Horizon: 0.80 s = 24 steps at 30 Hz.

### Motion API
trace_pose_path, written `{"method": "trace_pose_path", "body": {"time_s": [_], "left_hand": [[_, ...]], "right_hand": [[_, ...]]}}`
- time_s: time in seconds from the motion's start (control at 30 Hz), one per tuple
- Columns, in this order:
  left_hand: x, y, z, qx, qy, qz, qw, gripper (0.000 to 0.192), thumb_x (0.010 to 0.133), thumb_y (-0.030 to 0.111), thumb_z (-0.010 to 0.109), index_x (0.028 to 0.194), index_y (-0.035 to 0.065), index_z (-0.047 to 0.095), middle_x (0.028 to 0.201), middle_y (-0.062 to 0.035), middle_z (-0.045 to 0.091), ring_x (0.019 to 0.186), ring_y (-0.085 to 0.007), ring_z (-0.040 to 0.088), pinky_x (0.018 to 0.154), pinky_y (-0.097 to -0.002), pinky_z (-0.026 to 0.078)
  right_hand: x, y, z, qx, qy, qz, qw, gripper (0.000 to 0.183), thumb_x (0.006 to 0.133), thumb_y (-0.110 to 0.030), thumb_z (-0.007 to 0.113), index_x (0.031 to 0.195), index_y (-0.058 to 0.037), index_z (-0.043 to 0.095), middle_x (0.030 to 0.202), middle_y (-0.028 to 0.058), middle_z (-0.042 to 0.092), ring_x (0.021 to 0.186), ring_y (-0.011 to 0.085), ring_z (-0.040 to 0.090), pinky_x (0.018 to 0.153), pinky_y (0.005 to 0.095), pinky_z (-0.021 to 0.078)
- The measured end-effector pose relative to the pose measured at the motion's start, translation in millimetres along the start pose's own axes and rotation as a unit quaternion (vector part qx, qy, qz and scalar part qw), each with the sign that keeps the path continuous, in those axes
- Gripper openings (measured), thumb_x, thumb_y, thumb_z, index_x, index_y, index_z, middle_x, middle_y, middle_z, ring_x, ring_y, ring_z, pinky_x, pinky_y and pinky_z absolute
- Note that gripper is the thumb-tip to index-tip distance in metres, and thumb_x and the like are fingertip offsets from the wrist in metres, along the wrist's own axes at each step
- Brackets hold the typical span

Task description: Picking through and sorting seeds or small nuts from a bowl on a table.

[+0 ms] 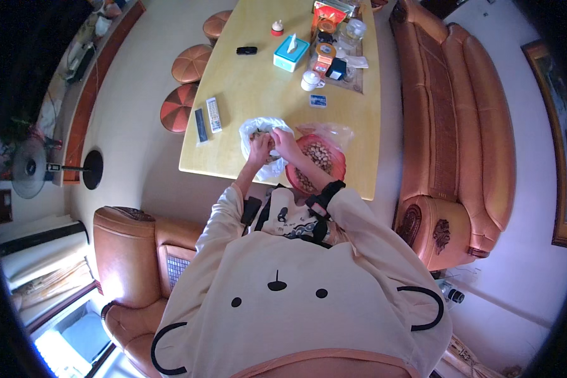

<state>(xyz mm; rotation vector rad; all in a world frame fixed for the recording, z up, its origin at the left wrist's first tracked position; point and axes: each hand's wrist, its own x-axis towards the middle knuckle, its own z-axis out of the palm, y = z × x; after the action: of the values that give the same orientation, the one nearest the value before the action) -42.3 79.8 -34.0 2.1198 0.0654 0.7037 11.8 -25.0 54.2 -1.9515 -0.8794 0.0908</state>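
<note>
My left hand and my right hand meet over a white plastic bag at the near edge of the table, fingertips close together. Something small may be between the fingers, but it is too small to make out. Brownish pieces lie inside the bag, partly hidden by my hands. Just right of the bag sits a red plastic basin holding many small, pale brown nuts or similar pieces, with my right forearm across it. A clear plastic bag lies at the basin's far rim.
On the wooden table are remote controls, a blue packet, a lidded white mug, a tissue box, a black object and assorted containers. Stools stand left, a leather sofa right.
</note>
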Motion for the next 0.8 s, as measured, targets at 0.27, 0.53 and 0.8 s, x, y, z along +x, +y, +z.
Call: {"method": "trace_pose_path", "body": {"time_s": [0.27, 0.53, 0.8], "left_hand": [[11.4, 22.2, -11.9, -0.352, -0.097, -0.368, 0.855, 0.031, 0.085, 0.031, 0.039, 0.079, 0.004, 0.053, 0.059, -0.0001, 0.045, 0.05, -0.0083, 0.043, 0.045, -0.0225, 0.036], [10.3, 27.7, -4.3, -0.393, -0.043, -0.42, 0.817, 0.033, 0.083, 0.04, 0.038, 0.081, 0.009, 0.049, 0.071, 0.0001, 0.047, 0.057, -0.0068, 0.045, 0.049, -0.0191, 0.038], [26.2, 49.6, -28.5, -0.43, -0.149, -0.427, 0.781, 0.029, 0.085, 0.038, 0.036, 0.075, 0.0117, 0.044, 0.058, 0.0051, 0.036, 0.045, -0.0035, 0.031, 0.039, -0.0178, 0.026]], "right_hand": [[0.2, -4.2, 5.8, -0.1, 0.009, 0.054, 0.993, 0.019, 0.079, -0.016, 0.042, 0.07, 0.0008, 0.043, 0.059, 0.0213, 0.05, 0.058, 0.0354, 0.052, 0.051, 0.0428, 0.0392], [0.0, 3.0, 10.2, -0.081, 0.003, 0.059, 0.995, 0.019, 0.08, -0.017, 0.041, 0.073, 0.0009, 0.045, 0.06, 0.0215, 0.05, 0.06, 0.0365, 0.051, 0.052, 0.0435, 0.0394], [4.1, 22.0, 2.9, 0.006, -0.006, 0.012, 1.0, 0.016, 0.078, -0.013, 0.044, 0.075, 0.0026, 0.047, 0.062, 0.0203, 0.05, 0.057, 0.0357, 0.049, 0.052, 0.0398, 0.0379]]}}
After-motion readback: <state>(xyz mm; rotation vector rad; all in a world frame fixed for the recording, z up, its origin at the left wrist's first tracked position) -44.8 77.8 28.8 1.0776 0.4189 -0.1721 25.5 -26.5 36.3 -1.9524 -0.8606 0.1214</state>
